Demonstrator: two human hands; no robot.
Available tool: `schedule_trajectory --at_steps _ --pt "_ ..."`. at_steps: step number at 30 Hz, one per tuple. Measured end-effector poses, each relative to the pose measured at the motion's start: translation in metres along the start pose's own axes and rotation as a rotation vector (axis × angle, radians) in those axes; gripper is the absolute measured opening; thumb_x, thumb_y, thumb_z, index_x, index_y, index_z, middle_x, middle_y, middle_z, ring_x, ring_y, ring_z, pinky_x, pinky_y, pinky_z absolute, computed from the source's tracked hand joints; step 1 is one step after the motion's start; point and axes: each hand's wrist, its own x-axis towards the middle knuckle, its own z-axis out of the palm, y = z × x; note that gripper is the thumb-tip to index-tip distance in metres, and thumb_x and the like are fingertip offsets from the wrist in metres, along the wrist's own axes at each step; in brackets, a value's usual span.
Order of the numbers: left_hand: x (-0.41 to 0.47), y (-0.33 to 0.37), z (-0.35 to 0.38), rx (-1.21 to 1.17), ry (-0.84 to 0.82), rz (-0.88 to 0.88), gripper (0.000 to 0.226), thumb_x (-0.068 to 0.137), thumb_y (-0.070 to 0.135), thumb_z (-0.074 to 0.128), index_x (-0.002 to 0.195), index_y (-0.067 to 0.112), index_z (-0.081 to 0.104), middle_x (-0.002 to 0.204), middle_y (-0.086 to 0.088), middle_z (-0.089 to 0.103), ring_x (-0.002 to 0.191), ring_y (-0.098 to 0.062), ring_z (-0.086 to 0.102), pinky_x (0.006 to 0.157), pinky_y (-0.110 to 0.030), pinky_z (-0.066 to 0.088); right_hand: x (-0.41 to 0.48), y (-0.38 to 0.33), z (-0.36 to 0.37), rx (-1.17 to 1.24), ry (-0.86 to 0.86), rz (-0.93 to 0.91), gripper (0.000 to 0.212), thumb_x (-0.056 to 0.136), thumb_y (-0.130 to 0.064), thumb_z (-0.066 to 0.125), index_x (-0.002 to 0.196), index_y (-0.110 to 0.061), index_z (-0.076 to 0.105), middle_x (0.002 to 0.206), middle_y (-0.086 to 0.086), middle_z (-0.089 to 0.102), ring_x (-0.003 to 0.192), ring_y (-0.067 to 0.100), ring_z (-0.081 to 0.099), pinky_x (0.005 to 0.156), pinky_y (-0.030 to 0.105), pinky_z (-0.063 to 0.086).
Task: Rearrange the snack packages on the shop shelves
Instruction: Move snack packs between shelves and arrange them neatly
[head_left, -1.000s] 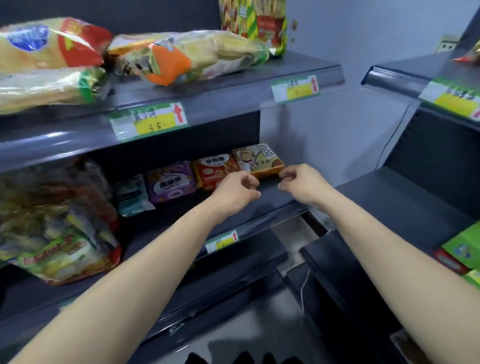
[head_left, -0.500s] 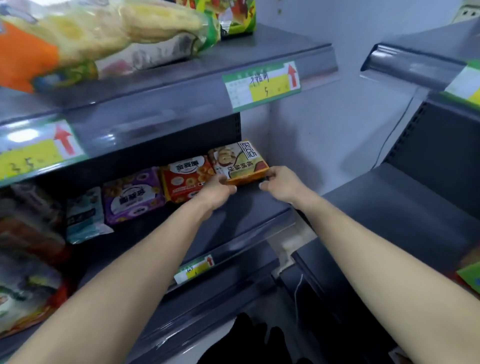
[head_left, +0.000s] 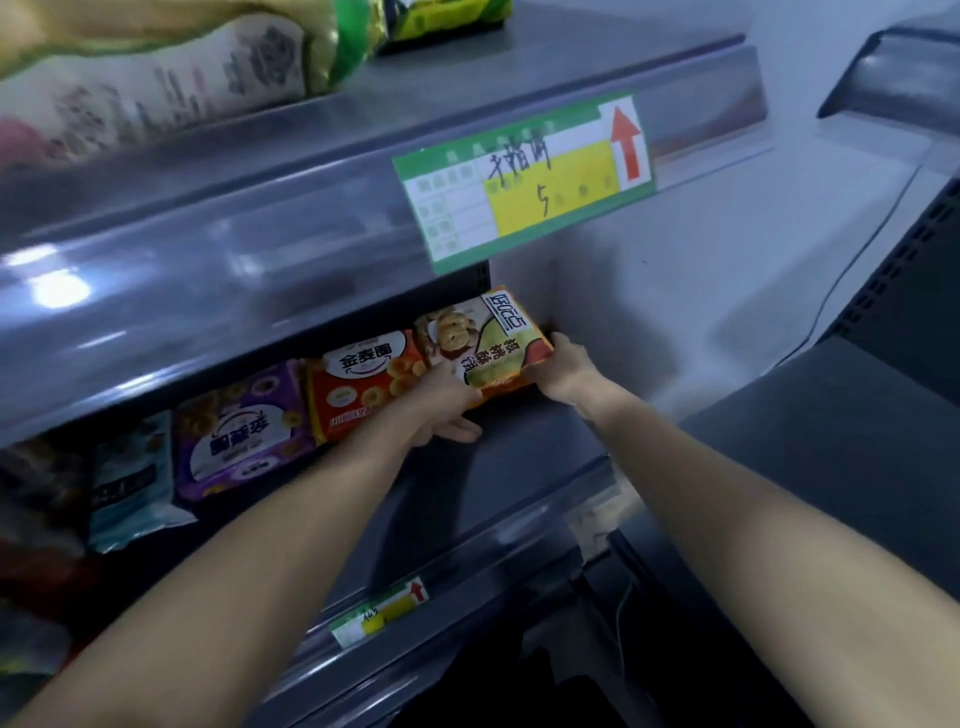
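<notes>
A yellow-and-orange biscuit package lies at the right end of the middle shelf, its near edge lifted. My left hand grips its lower left edge, with the fingers under it. My right hand holds its right edge, thumb on top. To its left lie a red-orange biscuit package, a purple package and a pale blue package, all in one row on the same shelf.
The upper shelf's front rail hangs low over the row and carries a green-and-yellow price label. Large snack bags lie on top. A white wall closes the right end. A second dark shelf unit stands to the right.
Both hands have gone from hovering in front of the yellow-and-orange package to gripping it at its two sides. The view has moved closer and lower toward the middle shelf.
</notes>
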Motion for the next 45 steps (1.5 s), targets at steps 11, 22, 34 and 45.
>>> schedule_trajectory --at_steps 11,22,34,45 --pt "-0.007 -0.001 0.029 0.075 -0.270 0.071 0.053 0.096 -0.002 0.040 0.146 0.009 0.026 0.150 -0.008 0.035 0.073 -0.019 0.070 0.059 -0.027 0.059 -0.002 0.018 0.004 0.051 0.103 0.146 0.051 0.087 -0.016 0.057 0.131 -0.007 0.035 0.144 0.021 0.012 0.102 0.037 0.054 0.081 0.030 0.043" --pt "0.026 0.002 0.019 0.624 0.121 0.312 0.061 0.091 0.013 0.049 0.147 0.012 0.024 0.149 -0.014 0.025 0.137 -0.030 0.027 0.115 -0.036 0.023 -0.019 0.033 -0.009 0.170 0.243 0.318 0.075 0.086 -0.005 0.060 0.144 0.000 0.013 0.143 0.021 0.028 0.118 0.033 0.050 0.090 0.033 0.045" --pt "0.032 0.007 0.043 0.392 0.188 0.237 0.038 0.086 0.018 0.062 0.118 0.007 0.045 0.126 -0.014 0.053 0.113 -0.027 0.052 0.091 -0.031 0.041 -0.027 0.042 -0.015 0.323 0.322 0.342 0.035 0.091 -0.007 0.050 0.125 -0.005 0.041 0.122 0.015 0.059 0.108 0.032 0.060 0.082 0.036 0.052" --pt "-0.024 0.012 0.047 0.130 0.319 0.124 0.057 0.085 0.016 0.061 0.135 0.003 0.037 0.137 -0.015 0.045 0.124 -0.030 0.046 0.104 -0.037 0.039 -0.074 0.021 -0.024 0.890 0.131 0.194 0.040 0.077 0.011 0.049 0.102 -0.021 0.045 0.109 0.013 0.063 0.102 0.033 0.062 0.088 0.052 0.052"
